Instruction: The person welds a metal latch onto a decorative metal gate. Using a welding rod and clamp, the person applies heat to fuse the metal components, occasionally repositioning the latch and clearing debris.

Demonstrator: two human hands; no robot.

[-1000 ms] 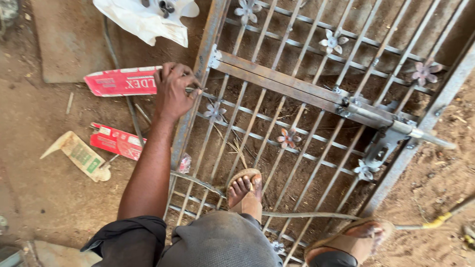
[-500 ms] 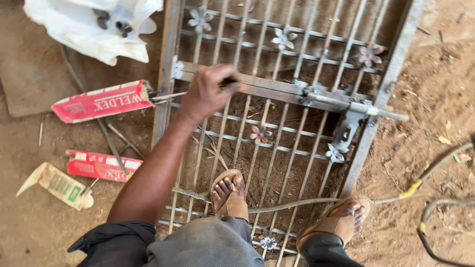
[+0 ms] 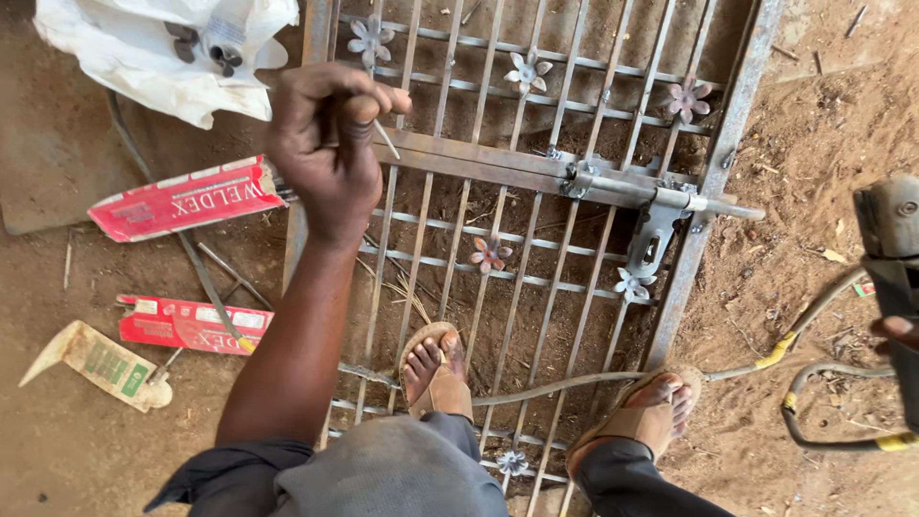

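Fingers: on my left hand (image 3: 325,144) they are curled closed, pinching a thin welding rod (image 3: 386,139) between thumb and fingertips (image 3: 362,107); the rod slants down toward the flat crossbar of the gate.
Far left, ground: a folded paper wrapper (image 3: 96,364) lies on the dirt near the lower left corner of the view.
Left, ground: two flattened red electrode boxes, one (image 3: 187,199) just beside the gate's left edge, the other (image 3: 191,324) lower down, beside my forearm.
Upper left: a white plastic bag (image 3: 153,48) with small dark metal parts lying on it, by the gate's top left corner.
Centre: a metal gate (image 3: 536,239) lies flat on the ground, thin vertical bars with small metal flowers; I see a sliding bolt latch (image 3: 661,206) near its right edge.
Lower centre: my two sandalled feet, the left one (image 3: 433,369) on the bars, the other (image 3: 646,412) at the gate's right edge.
Right, ground: a cable (image 3: 823,325) with yellow tape runs over the dirt.
Far right edge: my right hand (image 3: 900,330) shows only a fingertip against a grey tool (image 3: 895,258); I cannot tell its grip.
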